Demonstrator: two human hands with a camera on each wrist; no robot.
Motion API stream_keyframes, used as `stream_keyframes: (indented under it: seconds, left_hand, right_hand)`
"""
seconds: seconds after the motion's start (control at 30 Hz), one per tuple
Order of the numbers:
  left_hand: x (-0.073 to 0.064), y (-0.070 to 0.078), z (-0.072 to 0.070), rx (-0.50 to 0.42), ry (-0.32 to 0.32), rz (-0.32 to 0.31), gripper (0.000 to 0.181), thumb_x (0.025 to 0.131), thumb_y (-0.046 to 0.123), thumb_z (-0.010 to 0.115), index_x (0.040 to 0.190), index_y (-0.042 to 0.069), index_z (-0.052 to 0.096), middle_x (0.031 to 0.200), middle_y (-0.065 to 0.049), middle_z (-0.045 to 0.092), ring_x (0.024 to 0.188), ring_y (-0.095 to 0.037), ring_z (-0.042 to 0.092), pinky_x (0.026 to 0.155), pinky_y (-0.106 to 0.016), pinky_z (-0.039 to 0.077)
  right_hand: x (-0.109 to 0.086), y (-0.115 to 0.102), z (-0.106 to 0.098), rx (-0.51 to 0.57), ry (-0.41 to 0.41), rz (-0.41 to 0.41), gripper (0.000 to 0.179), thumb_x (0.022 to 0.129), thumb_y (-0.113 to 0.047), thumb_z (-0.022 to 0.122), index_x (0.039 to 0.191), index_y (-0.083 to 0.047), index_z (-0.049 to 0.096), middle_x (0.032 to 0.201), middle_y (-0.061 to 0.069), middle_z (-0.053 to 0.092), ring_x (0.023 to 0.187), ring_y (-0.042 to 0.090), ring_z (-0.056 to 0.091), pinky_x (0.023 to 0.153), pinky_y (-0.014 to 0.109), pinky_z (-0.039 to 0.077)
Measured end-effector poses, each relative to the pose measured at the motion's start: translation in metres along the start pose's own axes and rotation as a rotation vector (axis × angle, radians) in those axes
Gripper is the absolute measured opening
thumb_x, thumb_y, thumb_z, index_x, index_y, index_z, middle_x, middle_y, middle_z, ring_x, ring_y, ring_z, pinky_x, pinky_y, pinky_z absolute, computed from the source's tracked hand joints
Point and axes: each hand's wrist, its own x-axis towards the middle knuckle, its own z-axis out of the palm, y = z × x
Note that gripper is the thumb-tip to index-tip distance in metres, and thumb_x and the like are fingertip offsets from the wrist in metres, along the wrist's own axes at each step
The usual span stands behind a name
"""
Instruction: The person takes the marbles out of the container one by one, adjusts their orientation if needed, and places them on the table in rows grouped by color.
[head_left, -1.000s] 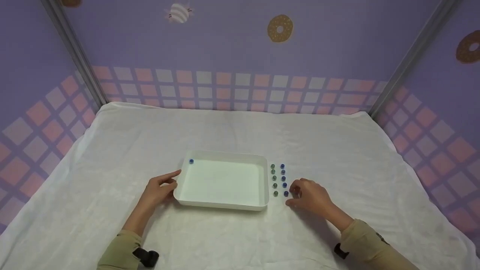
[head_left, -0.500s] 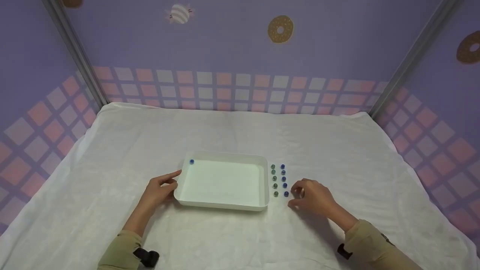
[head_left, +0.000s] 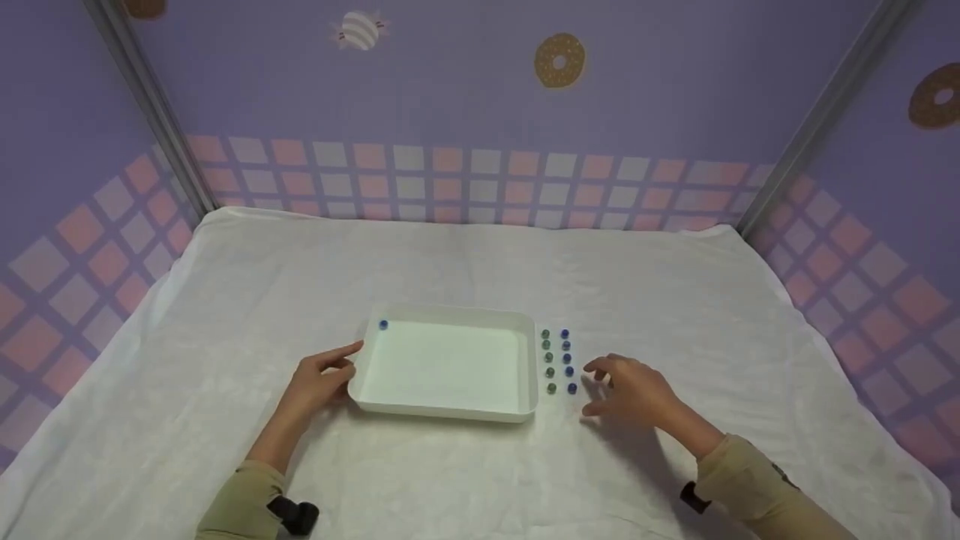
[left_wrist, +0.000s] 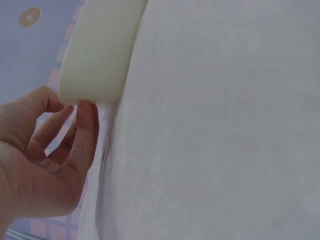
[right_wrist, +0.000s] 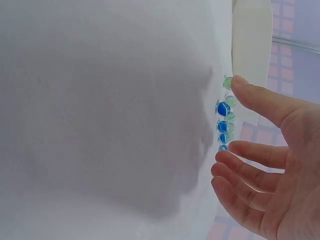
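A shallow white tray (head_left: 442,367) lies on the cloth, with a blue marble (head_left: 383,325) in its far left corner. My left hand (head_left: 319,381) rests its fingertips against the tray's left wall; the left wrist view shows these fingers (left_wrist: 85,125) at the outer end of the tray. Right of the tray stand two columns of glass marbles: green ones (head_left: 549,358) nearer the tray, blue ones (head_left: 567,358) beside them. Just right of the blue column hovers my right hand (head_left: 634,390), thumb and fingers apart and nothing between them. From the right wrist, a blue marble (right_wrist: 223,109) shows between thumb and fingers, beyond them.
White cloth (head_left: 465,262) covers the table around the tray. Purple walls with a pink and white checked band (head_left: 448,187) enclose the back and sides. Black wrist straps (head_left: 294,515) sit at both sleeves.
My right hand has drawn slightly away to the right from the marbles, and its thumb and fingers have spread a little. The left hand, tray and marbles stay as they were.
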Motion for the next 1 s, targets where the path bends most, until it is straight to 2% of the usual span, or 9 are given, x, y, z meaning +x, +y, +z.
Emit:
stream_keyframes:
  seconds: [0.27,0.43,0.77,1.0]
  left_hand:
    - [0.0,-0.002,0.0,-0.005,-0.009,0.005,0.046,0.099,0.012,0.054,0.144,0.016,0.053,0.123,-0.017,0.053,0.078,-0.011,0.055,0.068,-0.023,0.051]
    - [0.0,-0.002,0.0,0.002,-0.014,0.015,0.046,0.099,0.012,0.053,0.145,0.016,0.053,0.124,-0.018,0.052,0.081,-0.012,0.055,0.069,-0.023,0.051]
    - [0.002,-0.003,0.0,0.005,-0.017,0.005,0.047,0.099,0.013,0.053,0.145,0.016,0.052,0.124,-0.017,0.052,0.081,-0.011,0.056,0.07,-0.023,0.052]
    - [0.003,-0.003,0.0,0.005,-0.01,-0.012,0.046,0.099,0.013,0.054,0.145,0.016,0.053,0.126,-0.017,0.052,0.082,-0.011,0.056,0.071,-0.022,0.052]
  right_hand:
    - [-0.001,0.0,-0.01,0.007,-0.028,-0.047,0.066,0.074,-0.038,0.086,0.13,-0.011,0.063,0.115,0.008,0.067,0.097,0.027,0.065,0.074,0.043,0.053]
    - [0.003,-0.001,-0.021,0.013,-0.045,-0.105,0.064,0.075,-0.036,0.085,0.129,-0.01,0.063,0.113,0.011,0.067,0.098,0.029,0.065,0.075,0.043,0.052]
    - [0.02,-0.005,-0.039,0.058,-0.071,-0.177,0.06,0.076,-0.03,0.085,0.127,-0.006,0.064,0.113,0.014,0.07,0.101,0.031,0.065,0.085,0.046,0.055]
    - [0.036,-0.007,-0.053,0.12,-0.1,-0.28,0.053,0.081,-0.025,0.081,0.129,-0.011,0.063,0.115,0.012,0.068,0.107,0.033,0.064,0.088,0.047,0.054]
